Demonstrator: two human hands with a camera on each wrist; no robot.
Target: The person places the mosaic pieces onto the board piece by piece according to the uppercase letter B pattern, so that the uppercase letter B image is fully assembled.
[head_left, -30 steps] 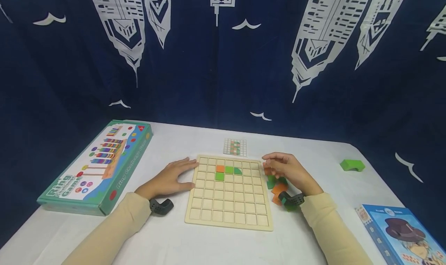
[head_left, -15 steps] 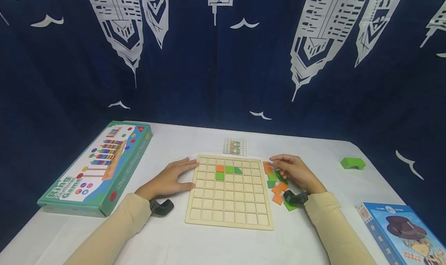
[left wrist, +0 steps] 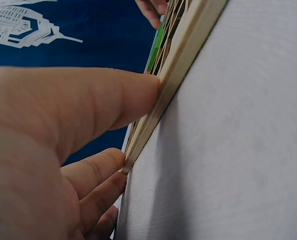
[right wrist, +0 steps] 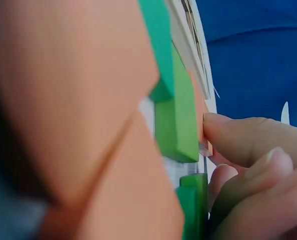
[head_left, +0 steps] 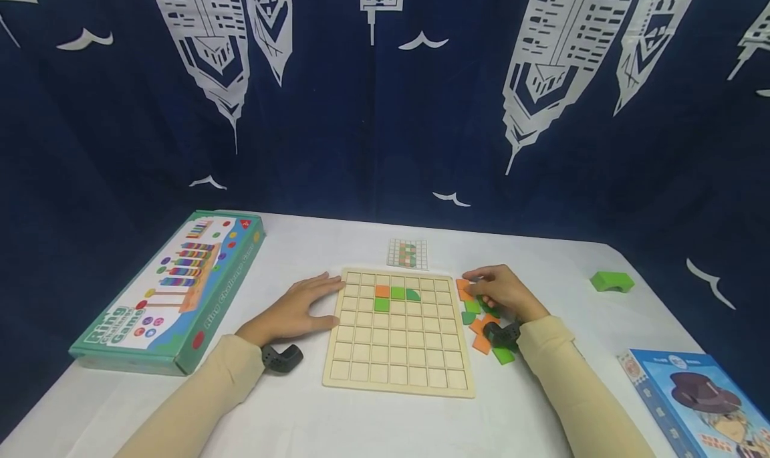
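My left hand (head_left: 293,311) holds the left edge of the wooden grid board (head_left: 391,358), fingers spread, its thumb (left wrist: 118,97) against the rim in the left wrist view. In the upper cells lie an orange square tile (head_left: 381,291), two green square tiles (head_left: 398,293) and a dark green quarter-round tile (head_left: 412,295). Right of the board, my right hand (head_left: 502,291) pinches an orange square tile (head_left: 462,285) at the top of a loose pile. The right wrist view shows the thumb (right wrist: 238,135) against that tile's edge; the index finger is mostly hidden behind it.
Behind the board lies a small pattern card (head_left: 407,253). Loose orange tiles (head_left: 481,344) and green tiles (head_left: 502,356) lie under the right wrist. A ring game box (head_left: 174,291) stands left, a green arch block (head_left: 612,281) far right, a blue box (head_left: 692,391) front right.
My right hand first drew back slightly right from the upper tiles, then came left again to the orange tile. My left hand and the tiles on the board stayed put.
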